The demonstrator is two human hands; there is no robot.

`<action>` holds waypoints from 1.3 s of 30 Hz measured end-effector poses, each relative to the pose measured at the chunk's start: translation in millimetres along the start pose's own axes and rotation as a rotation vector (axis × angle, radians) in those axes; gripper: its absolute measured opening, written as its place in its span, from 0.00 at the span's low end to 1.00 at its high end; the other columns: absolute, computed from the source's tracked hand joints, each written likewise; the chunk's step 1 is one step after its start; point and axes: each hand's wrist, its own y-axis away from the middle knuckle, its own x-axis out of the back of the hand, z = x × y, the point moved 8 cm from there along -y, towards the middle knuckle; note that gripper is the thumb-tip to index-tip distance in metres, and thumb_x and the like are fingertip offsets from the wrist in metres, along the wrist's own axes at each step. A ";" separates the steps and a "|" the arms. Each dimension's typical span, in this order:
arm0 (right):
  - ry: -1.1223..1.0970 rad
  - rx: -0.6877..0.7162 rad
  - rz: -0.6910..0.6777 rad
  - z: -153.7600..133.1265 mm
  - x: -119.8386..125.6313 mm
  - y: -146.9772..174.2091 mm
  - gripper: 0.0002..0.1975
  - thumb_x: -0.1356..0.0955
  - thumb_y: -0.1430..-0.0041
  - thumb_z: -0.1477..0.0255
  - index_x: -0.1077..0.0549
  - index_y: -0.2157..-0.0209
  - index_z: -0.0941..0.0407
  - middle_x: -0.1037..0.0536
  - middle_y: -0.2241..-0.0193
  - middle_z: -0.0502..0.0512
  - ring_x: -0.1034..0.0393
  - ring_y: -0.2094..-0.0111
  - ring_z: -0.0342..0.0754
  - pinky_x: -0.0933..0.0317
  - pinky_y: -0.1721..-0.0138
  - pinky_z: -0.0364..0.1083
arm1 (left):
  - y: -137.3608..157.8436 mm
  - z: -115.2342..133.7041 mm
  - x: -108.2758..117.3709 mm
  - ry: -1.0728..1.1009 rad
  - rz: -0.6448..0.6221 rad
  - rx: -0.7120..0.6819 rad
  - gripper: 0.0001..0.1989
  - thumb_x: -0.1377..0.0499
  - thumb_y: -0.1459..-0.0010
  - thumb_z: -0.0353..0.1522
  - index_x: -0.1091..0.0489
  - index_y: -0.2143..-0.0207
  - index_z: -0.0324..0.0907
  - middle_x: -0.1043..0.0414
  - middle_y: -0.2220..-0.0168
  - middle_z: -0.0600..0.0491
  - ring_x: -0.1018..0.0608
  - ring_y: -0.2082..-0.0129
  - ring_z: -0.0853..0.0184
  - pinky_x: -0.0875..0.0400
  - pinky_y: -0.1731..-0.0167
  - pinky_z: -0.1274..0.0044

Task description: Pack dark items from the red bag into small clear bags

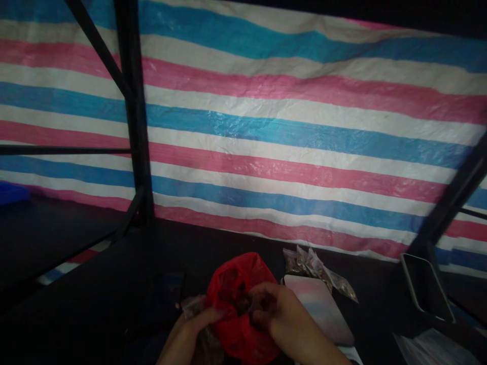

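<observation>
A red plastic bag [247, 334] sits with its mouth wide on the dark table in front of me, with dark contents partly visible inside. My left hand [190, 327] is at its left side, closed around a small clear plastic bag [194, 305], the thumb lying against the red bag's rim. My right hand [279, 317] reaches over the right rim. Its fingers are curled at the bag's mouth; what they grip is dim and partly hidden. Behind the right hand lie several small filled clear bags [304, 266], close to a pale pink-and-blue flat pad [319, 306].
A phone [428, 286] lies at the right by a slanted black frame post. Flat clear plastic bags [437, 347] are at the lower right. A black upright [133, 111] stands at left before a striped plastic sheet [285, 137]. A blue tray [13, 192] is far left.
</observation>
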 end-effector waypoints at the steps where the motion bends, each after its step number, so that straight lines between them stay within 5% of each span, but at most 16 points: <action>1: 0.004 0.007 0.004 -0.5 1.6 0.9 0.16 0.32 0.53 0.79 0.19 0.61 0.56 0.14 0.61 0.56 0.19 0.57 0.56 0.30 0.56 0.50 | -3.3 4.5 5.3 -0.052 0.048 -0.067 0.25 0.29 0.65 0.39 0.28 0.61 0.45 0.21 0.68 0.55 0.16 0.66 0.55 0.21 0.67 0.68; 7: 0.007 0.040 0.015 -4.6 5.9 6.5 0.15 0.31 0.54 0.76 0.19 0.62 0.56 0.15 0.61 0.57 0.20 0.55 0.58 0.30 0.51 0.53 | -12.3 35.8 13.9 -0.645 0.162 -0.633 0.18 0.37 0.49 0.49 0.34 0.64 0.49 0.30 0.72 0.58 0.22 0.71 0.59 0.24 0.67 0.68; 12: -0.013 0.053 0.028 -11.5 11.4 7.8 0.19 0.31 0.53 0.73 0.19 0.56 0.55 0.15 0.56 0.60 0.20 0.51 0.60 0.31 0.47 0.55 | -4.7 28.0 3.4 -0.920 0.194 -0.859 0.15 0.48 0.35 0.45 0.28 0.58 0.47 0.30 0.55 0.47 0.20 0.58 0.55 0.24 0.53 0.60; 19: -0.023 0.137 -0.051 -47.1 8.9 13.9 0.16 0.29 0.45 0.67 0.20 0.54 0.51 0.15 0.56 0.55 0.21 0.53 0.58 0.30 0.50 0.53 | -14.9 8.1 -18.2 -0.936 0.009 -0.776 0.12 0.47 0.36 0.40 0.27 0.59 0.46 0.27 0.58 0.47 0.20 0.59 0.56 0.23 0.56 0.65; 23: 0.196 0.188 -0.034 -66.8 1.9 20.1 0.18 0.32 0.44 0.77 0.20 0.54 0.49 0.16 0.59 0.51 0.22 0.58 0.52 0.31 0.55 0.48 | -14.1 8.6 -22.3 -0.855 0.016 -0.818 0.12 0.47 0.34 0.41 0.27 0.58 0.46 0.26 0.58 0.48 0.20 0.59 0.57 0.25 0.58 0.67; 30: 0.690 0.414 -0.145 -102.8 -20.9 28.9 0.28 0.36 0.43 0.84 0.20 0.48 0.44 0.20 0.45 0.50 0.24 0.48 0.52 0.33 0.49 0.47 | -7.8 11.6 -27.7 -0.813 -0.009 -0.705 0.11 0.48 0.33 0.40 0.30 0.58 0.46 0.25 0.59 0.48 0.20 0.58 0.57 0.27 0.56 0.66; 35: 0.540 0.333 -0.074 -99.4 -12.9 27.8 0.23 0.35 0.41 0.82 0.18 0.52 0.45 0.18 0.50 0.49 0.23 0.50 0.49 0.34 0.49 0.46 | -2.6 19.6 -27.3 -0.854 -0.033 -0.662 0.13 0.50 0.34 0.42 0.30 0.58 0.46 0.24 0.56 0.44 0.20 0.56 0.54 0.27 0.54 0.63; 39: 0.335 0.188 0.047 -62.7 3.1 18.4 0.22 0.32 0.43 0.78 0.20 0.49 0.48 0.16 0.55 0.52 0.21 0.56 0.53 0.31 0.51 0.49 | 1.3 25.0 -26.1 -0.900 -0.011 -0.723 0.12 0.50 0.36 0.38 0.28 0.59 0.46 0.25 0.57 0.44 0.20 0.56 0.53 0.27 0.53 0.61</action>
